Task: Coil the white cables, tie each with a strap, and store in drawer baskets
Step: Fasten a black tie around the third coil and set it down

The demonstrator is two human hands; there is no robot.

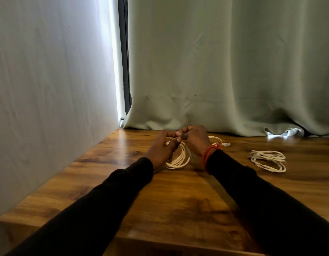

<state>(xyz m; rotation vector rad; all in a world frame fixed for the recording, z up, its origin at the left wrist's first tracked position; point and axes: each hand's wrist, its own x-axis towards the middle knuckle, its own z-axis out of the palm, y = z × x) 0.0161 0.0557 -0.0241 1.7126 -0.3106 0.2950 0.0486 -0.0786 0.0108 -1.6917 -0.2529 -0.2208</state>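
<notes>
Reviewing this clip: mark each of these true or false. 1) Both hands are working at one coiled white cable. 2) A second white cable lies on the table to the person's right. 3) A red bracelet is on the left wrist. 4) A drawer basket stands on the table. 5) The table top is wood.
1) True: the left hand and right hand meet fingertip to fingertip over the coiled cable.
2) True: the second cable lies loosely coiled, apart from both hands.
3) False: the red bracelet is on the right wrist.
4) False: no basket is in view.
5) True: the table is brown wood grain.
</notes>
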